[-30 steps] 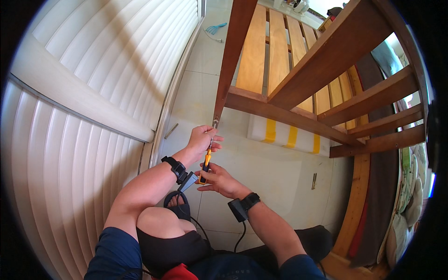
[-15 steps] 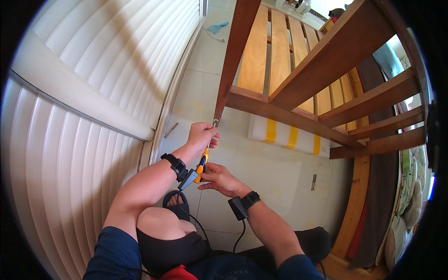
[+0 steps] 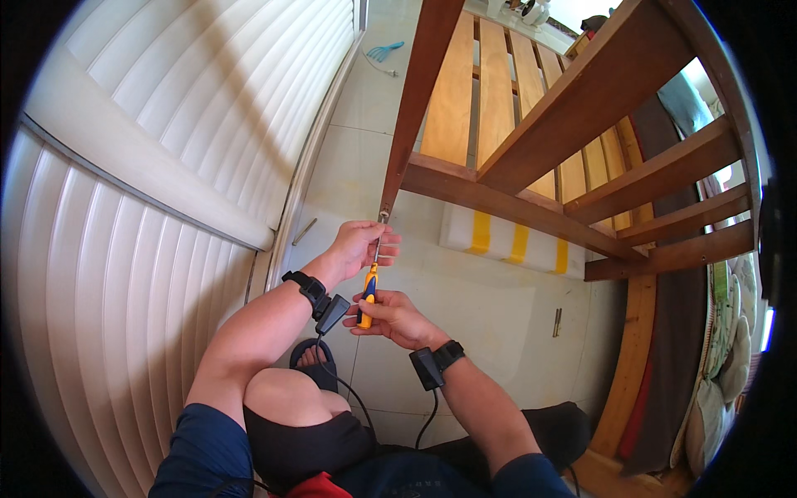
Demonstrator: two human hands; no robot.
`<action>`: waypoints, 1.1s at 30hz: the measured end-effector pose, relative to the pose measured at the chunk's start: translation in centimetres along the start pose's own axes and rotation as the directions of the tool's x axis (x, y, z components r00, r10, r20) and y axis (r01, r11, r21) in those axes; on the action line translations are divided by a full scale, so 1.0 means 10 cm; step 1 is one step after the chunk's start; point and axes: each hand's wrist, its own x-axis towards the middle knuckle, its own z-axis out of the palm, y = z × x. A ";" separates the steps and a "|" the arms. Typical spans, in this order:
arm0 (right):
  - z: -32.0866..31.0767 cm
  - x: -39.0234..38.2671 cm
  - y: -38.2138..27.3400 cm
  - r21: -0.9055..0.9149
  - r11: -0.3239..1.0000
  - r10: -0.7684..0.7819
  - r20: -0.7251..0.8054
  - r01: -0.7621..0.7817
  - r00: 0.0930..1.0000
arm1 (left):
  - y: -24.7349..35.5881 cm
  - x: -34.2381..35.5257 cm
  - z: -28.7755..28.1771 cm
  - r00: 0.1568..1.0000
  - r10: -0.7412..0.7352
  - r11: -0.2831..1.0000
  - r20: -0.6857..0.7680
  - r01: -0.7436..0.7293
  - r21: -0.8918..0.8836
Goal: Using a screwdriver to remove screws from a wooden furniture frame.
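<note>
A screwdriver with a yellow and dark blue handle points away from me, its metal shaft running up to a small metal fastener at the lower end of a reddish-brown wooden post. My right hand grips the handle, thumb laid across it. Further up, my left hand pinches the shaft close to the tip between thumb and forefinger, its other fingers loosely extended behind the shaft. Exactly how the tip meets the fastener is too small to make out.
A slatted wooden frame with rails fills the right. Below it lies a white block with yellow bands. White louvred doors rise at left. Small rods and another thin rod lie on the tiles, with a blue fork-like object farther off.
My right hand has rolled the screwdriver's handle, bringing the thumb over it, and the handle has swung slightly right. My left hand's lower fingers have straightened while its pinch stays near the tip.
</note>
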 end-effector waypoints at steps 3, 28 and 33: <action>0.10 0.04 0.00 -0.279 0.950 0.067 -0.258 -0.141 0.964 | 0.03 -0.07 0.14 0.995 0.019 0.967 -0.099 0.007 0.257; 0.05 0.09 0.06 -0.232 0.970 0.023 -0.200 -0.070 0.979 | 0.11 -0.12 0.16 0.999 -0.013 0.975 -0.050 0.024 0.222; 0.17 0.10 0.08 0.090 0.996 -0.004 -0.179 0.020 0.984 | 0.08 -0.03 0.05 0.981 0.136 0.869 -0.136 -0.053 0.492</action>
